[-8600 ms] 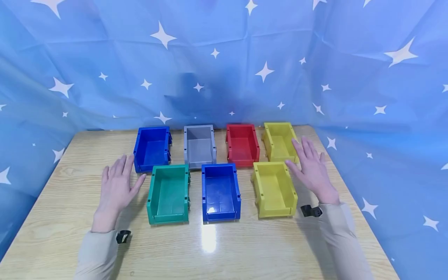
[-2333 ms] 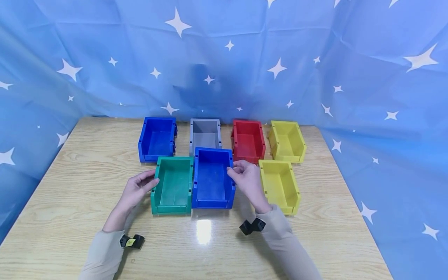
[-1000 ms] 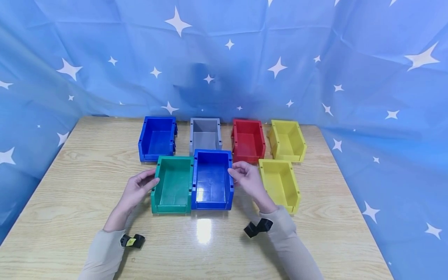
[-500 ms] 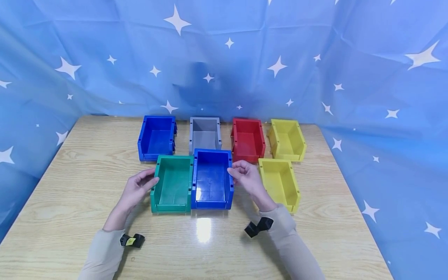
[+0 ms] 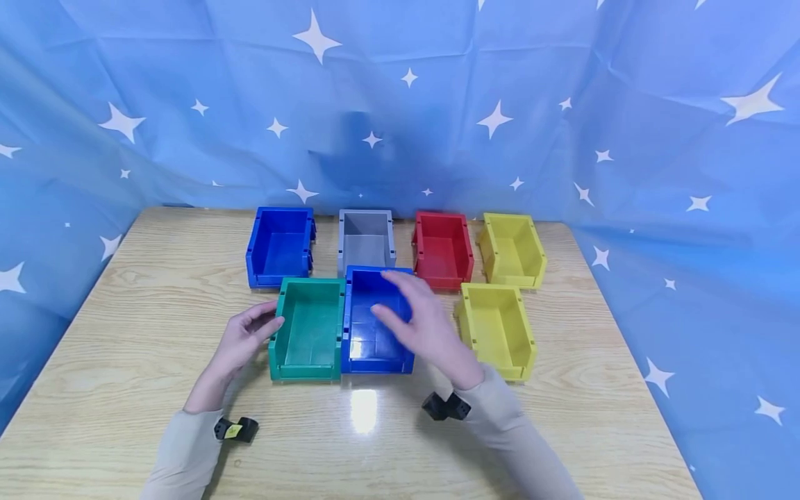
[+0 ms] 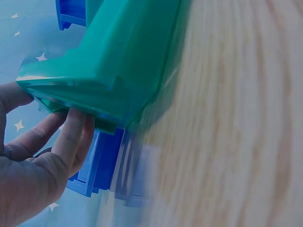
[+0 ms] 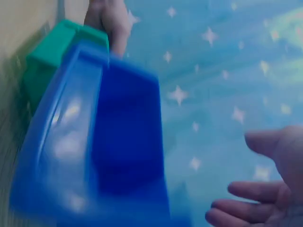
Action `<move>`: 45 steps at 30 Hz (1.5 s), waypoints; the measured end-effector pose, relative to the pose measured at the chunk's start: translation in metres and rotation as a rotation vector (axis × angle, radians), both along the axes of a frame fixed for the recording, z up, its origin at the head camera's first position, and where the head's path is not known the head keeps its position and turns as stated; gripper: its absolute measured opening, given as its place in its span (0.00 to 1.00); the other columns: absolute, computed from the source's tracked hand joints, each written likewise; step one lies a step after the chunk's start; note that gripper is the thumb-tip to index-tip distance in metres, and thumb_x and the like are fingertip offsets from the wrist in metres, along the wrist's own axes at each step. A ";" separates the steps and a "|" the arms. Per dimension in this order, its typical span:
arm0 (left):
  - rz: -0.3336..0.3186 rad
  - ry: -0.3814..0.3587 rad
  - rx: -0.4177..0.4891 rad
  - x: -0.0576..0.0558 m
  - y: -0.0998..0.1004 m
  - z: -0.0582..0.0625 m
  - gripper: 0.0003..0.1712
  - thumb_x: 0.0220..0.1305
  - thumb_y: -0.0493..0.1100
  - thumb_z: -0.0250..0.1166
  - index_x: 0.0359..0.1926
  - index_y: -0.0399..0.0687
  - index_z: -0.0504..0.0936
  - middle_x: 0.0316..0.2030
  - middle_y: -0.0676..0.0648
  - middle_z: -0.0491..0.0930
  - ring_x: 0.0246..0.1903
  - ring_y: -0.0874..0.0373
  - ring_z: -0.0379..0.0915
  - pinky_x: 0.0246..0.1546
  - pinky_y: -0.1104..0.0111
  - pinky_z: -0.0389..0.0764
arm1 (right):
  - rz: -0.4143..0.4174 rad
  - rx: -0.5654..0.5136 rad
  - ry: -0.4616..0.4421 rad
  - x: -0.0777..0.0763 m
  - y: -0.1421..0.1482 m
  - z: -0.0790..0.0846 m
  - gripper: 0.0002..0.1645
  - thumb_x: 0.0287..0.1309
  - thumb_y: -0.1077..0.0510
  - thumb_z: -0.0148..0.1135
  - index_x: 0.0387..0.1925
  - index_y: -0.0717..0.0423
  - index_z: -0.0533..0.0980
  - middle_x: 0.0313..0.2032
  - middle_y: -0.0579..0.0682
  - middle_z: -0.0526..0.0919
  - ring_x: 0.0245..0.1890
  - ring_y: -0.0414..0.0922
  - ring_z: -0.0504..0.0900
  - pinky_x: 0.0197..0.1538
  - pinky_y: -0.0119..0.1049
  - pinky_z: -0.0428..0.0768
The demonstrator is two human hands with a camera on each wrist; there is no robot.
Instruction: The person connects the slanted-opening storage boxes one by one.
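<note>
My left hand (image 5: 240,342) pinches the left wall of a green storage bin (image 5: 306,373), thumb over the rim and fingers outside; the left wrist view shows these fingers (image 6: 71,137) at the rim. Tight against the green bin's right side stands a blue storage bin (image 5: 377,366), their side walls meeting along the rims. Above the blue bin's right part, my right hand (image 5: 431,333) is spread with thumb and fingers apart, hiding that bin's right rim. In the right wrist view this hand (image 7: 265,189) holds nothing and is apart from the blue bin.
Behind, a second blue bin (image 5: 280,281), a grey bin (image 5: 366,250), a red bin (image 5: 444,281) and a yellow bin (image 5: 514,280) form a row. Another yellow bin (image 5: 500,371) stands right of my right hand. The wooden table (image 5: 300,451) ends at a star-patterned blue curtain (image 5: 400,104).
First both hands were apart from the bins. The front blue bin then went left against the green one, held by my right hand, which has now let go and moved left over it.
</note>
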State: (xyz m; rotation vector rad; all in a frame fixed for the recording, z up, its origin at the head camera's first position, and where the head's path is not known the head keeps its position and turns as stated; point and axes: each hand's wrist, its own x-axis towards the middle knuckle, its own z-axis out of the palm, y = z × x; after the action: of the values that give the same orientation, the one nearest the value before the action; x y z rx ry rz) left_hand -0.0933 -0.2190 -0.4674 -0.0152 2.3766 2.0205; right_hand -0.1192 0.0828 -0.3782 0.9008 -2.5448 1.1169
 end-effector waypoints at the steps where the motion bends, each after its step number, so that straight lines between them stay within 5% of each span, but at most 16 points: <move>1: 0.000 0.001 0.001 0.000 0.000 0.000 0.22 0.65 0.34 0.58 0.56 0.23 0.69 0.52 0.26 0.70 0.41 0.70 0.73 0.42 0.80 0.75 | 0.047 0.042 0.038 0.003 -0.006 0.001 0.33 0.59 0.51 0.63 0.61 0.63 0.67 0.59 0.61 0.71 0.60 0.54 0.68 0.60 0.48 0.70; 6: 0.004 0.001 0.000 0.000 0.000 0.000 0.23 0.65 0.35 0.59 0.56 0.23 0.69 0.52 0.26 0.70 0.41 0.70 0.73 0.42 0.80 0.75 | 0.158 0.260 0.145 0.014 -0.036 0.000 0.43 0.60 0.40 0.57 0.69 0.57 0.57 0.70 0.58 0.55 0.69 0.55 0.53 0.66 0.54 0.58; 14: -0.015 -0.004 -0.012 -0.001 0.000 0.000 0.24 0.65 0.37 0.59 0.57 0.25 0.69 0.53 0.28 0.71 0.41 0.72 0.72 0.43 0.79 0.75 | 0.043 0.538 0.077 0.019 -0.067 -0.010 0.53 0.53 0.23 0.45 0.73 0.37 0.40 0.73 0.48 0.34 0.72 0.50 0.30 0.65 0.64 0.46; 37: -0.007 0.013 -0.027 0.000 0.001 0.001 0.22 0.65 0.34 0.59 0.56 0.24 0.70 0.52 0.27 0.72 0.40 0.74 0.71 0.43 0.81 0.73 | 0.007 0.611 0.059 0.002 -0.095 -0.022 0.53 0.53 0.22 0.44 0.73 0.39 0.44 0.73 0.52 0.38 0.70 0.51 0.22 0.64 0.67 0.38; 45: -0.015 -0.003 -0.048 0.001 0.000 0.001 0.24 0.66 0.38 0.59 0.58 0.26 0.69 0.53 0.29 0.71 0.42 0.72 0.72 0.44 0.81 0.73 | -0.005 0.627 0.036 0.000 -0.097 -0.025 0.53 0.53 0.21 0.43 0.73 0.39 0.44 0.73 0.52 0.36 0.71 0.54 0.28 0.64 0.67 0.40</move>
State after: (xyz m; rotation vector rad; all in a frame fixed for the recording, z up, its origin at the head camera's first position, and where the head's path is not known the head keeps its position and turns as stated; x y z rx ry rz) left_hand -0.0926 -0.2191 -0.4659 -0.0007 2.4160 1.9550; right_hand -0.1191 -0.0146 -0.4028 1.0198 -2.9026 0.2745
